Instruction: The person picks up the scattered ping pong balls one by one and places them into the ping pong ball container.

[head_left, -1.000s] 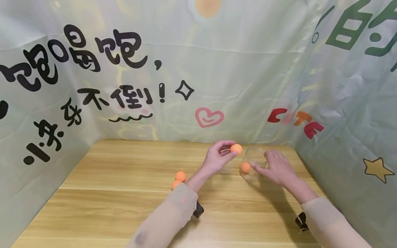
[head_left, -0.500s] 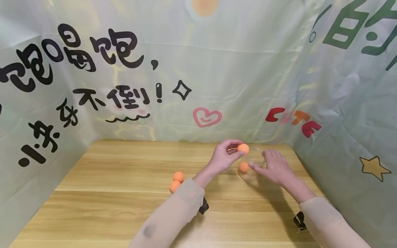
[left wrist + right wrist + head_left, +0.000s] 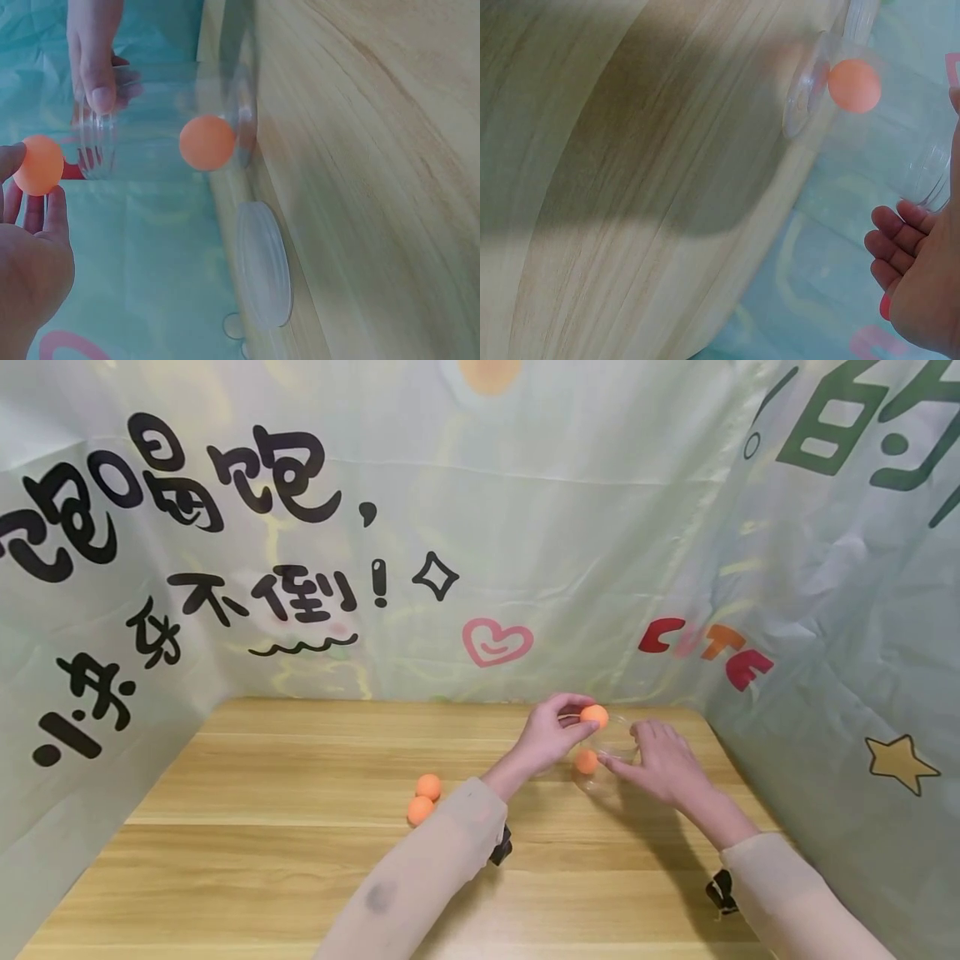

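Backdrop (image 3: 555, 527): pale green printed cloth, hanging behind the table and along both sides, creasing in places.
Table (image 3: 247, 877): light wood-grain top, showing paler and darker tan bands.
Sleeves (image 3: 427, 860): light beige, covering both forearms; a greyish patch is marking the left one.
Jar (image 3: 150, 150): clear, colourless and smooth-walled, with ridges ringing its neck; it is standing upright on the table, its open mouth facing up.
Right hand (image 3: 663, 764): gripping the jar near its rim, thumb and fingers curling about the neck.
Left hand (image 3: 551, 739): pinching the held ball (image 3: 41, 165) between thumb and fingertips, at the height of the jar's mouth.
Lid (image 3: 264, 264): clear, round, ridged along its edge; it is lying flat on the table near the jar.
Held ball: plain orange, matte and round, hovering just off the rim.
Inside ball (image 3: 207, 142): the same orange, showing through the clear wall, resting low in the jar.
Loose balls (image 3: 420, 811): two matching orange ones, lying close together on the table, well apart from the jar.
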Action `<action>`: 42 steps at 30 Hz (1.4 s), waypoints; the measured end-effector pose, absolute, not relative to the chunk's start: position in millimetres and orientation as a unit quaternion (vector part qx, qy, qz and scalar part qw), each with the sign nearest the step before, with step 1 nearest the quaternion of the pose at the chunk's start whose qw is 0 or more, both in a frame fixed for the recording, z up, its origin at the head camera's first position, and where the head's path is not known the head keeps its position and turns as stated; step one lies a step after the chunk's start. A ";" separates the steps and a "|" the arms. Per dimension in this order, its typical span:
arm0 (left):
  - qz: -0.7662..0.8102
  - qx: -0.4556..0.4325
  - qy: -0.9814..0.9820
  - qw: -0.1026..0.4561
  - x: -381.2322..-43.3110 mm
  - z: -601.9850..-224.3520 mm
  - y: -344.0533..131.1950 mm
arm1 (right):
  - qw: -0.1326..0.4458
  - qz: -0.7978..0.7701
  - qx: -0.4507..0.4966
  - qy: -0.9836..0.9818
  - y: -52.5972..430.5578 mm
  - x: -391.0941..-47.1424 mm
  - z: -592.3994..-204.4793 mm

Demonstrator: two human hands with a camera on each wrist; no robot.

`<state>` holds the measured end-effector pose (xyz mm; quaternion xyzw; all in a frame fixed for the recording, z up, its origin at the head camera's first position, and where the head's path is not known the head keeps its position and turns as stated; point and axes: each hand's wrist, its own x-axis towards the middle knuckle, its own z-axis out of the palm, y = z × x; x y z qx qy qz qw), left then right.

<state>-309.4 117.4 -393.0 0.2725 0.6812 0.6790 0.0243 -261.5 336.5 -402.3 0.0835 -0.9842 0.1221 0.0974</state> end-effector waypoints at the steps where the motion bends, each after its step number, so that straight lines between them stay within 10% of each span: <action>1: 0.677 0.274 0.682 0.024 -310.4 -393.3 118.4 | 0.098 0.122 0.084 -0.984 336.4 -261.5 -402.4; 42: 0.427 0.360 0.828 -0.039 -317.1 -395.0 130.6 | 0.100 0.113 0.097 -0.984 337.5 -262.7 -403.7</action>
